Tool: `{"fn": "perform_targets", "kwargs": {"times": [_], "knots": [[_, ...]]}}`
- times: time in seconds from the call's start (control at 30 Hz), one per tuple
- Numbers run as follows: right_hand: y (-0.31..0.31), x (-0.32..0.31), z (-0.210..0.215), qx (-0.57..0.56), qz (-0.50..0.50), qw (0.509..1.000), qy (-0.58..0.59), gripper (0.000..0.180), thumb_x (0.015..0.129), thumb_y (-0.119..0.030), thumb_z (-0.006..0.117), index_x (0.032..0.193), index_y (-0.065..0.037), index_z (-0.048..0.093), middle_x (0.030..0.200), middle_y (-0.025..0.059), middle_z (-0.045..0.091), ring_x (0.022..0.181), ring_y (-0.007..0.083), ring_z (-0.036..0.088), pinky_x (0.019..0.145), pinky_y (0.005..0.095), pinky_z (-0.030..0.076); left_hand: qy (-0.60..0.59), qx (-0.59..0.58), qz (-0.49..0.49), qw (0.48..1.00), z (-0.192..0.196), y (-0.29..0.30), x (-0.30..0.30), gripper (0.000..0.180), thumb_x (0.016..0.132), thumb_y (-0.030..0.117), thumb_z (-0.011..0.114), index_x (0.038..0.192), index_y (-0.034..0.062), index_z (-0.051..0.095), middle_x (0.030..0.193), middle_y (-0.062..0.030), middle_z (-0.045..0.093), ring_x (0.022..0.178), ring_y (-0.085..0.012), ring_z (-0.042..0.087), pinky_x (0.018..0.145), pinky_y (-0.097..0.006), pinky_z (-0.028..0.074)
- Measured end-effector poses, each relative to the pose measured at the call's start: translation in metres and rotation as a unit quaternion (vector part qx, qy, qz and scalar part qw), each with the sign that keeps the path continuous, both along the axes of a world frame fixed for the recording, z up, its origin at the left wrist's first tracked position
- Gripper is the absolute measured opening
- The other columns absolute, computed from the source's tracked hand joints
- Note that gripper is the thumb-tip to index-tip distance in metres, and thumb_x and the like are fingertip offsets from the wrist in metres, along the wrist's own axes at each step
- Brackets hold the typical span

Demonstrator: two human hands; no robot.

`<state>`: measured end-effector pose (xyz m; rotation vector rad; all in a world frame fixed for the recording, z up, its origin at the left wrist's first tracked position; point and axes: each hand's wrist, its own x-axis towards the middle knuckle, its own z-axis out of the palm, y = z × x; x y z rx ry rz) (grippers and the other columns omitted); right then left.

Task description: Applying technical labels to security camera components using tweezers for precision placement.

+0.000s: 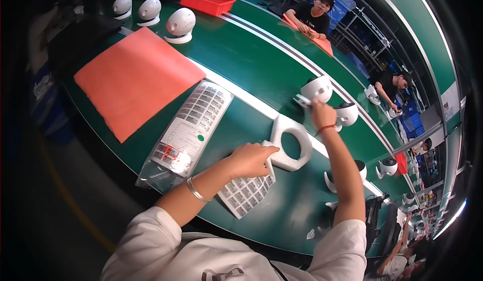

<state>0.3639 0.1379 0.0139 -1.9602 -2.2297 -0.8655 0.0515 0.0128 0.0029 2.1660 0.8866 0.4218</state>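
Observation:
My left hand (251, 159) is closed on a sheet of small printed labels (247, 195), its index finger reaching to the edge of a white foam ring (300, 137). The ring lies flat on the green table, with a round hole through it. Further out to the right, my right hand (323, 116) is closed on the stand of a white rounded device (318, 88). Part of that stand pokes out left of my fingers. Just beside this hand is a second white device (347, 114) with a dark top.
A clear bag with label sheets (188, 125) lies left of my left hand, near an orange foam sheet (138, 82). Several white devices (180, 24) stand at the far left by a red tray (207, 2). A co-worker (313, 16) sits across the line.

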Motion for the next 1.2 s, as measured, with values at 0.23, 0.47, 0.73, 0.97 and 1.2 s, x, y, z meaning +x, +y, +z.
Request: {"fn": "perform_targets", "kwargs": {"times": [0.23, 0.47, 0.73, 0.97, 1.2], "knots": [[-0.08, -0.025, 0.081, 0.004, 0.024, 0.991, 0.135, 0.021, 0.083, -0.03, 0.07, 0.085, -0.01, 0.063, 0.079, 0.0123, 0.067, 0.074, 0.0343, 0.066, 0.062, 0.0453, 0.05, -0.026, -0.005, -0.01, 1.0, 0.002, 0.002, 0.0, 0.065, 0.072, 0.022, 0.069, 0.134, 0.0134, 0.053, 0.096, -0.0179, 0.071, 0.088, -0.0372, 0.068, 0.081, -0.045, 0.054], [-0.161, -0.053, 0.139, -0.192, 0.083, 0.899, 0.384, 0.019, 0.081, -0.012, 0.076, 0.089, 0.001, 0.066, 0.068, 0.0054, 0.062, 0.064, 0.0098, 0.054, 0.061, 0.027, 0.045, -0.091, -0.213, -0.282, 0.931, 0.029, -0.006, -0.01, 0.037, 0.079, 0.02, 0.071, 0.112, 0.0064, 0.063, 0.095, -0.0083, 0.07, 0.085, -0.0154, 0.066, 0.076, -0.03, 0.052], [-0.175, -0.053, 0.105, -0.264, 0.037, 0.884, 0.385, 0.032, 0.081, -0.023, 0.078, 0.095, 0.003, 0.066, 0.075, 0.0144, 0.066, 0.065, 0.0203, 0.061, 0.064, 0.0333, 0.049, -0.145, -0.257, -0.307, 0.905, 0.026, -0.007, -0.004, 0.034, 0.083, 0.018, 0.076, 0.11, 0.0044, 0.059, 0.097, -0.0023, 0.066, 0.088, -0.0094, 0.062, 0.076, -0.027, 0.05], [-0.174, -0.056, 0.1, -0.243, 0.036, 0.881, 0.404, 0.029, 0.081, -0.019, 0.077, 0.098, 0.0, 0.063, 0.077, 0.0126, 0.064, 0.069, 0.0167, 0.058, 0.068, 0.0322, 0.048, -0.151, -0.275, -0.253, 0.915, 0.018, -0.002, -0.001, 0.032, 0.085, 0.021, 0.075, 0.109, 0.0056, 0.06, 0.1, -0.0021, 0.065, 0.09, -0.0093, 0.06, 0.076, -0.026, 0.05], [-0.187, -0.063, 0.112, -0.225, 0.079, 0.862, 0.447, 0.027, 0.082, -0.013, 0.075, 0.1, 0.0, 0.062, 0.078, 0.0119, 0.064, 0.07, 0.0162, 0.057, 0.068, 0.0313, 0.048, -0.04, -0.076, -0.128, 0.988, 0.009, 0.005, -0.009, 0.05, 0.082, 0.028, 0.072, 0.125, 0.0088, 0.055, 0.107, -0.0163, 0.068, 0.096, -0.027, 0.068, 0.084, -0.037, 0.053]]}}
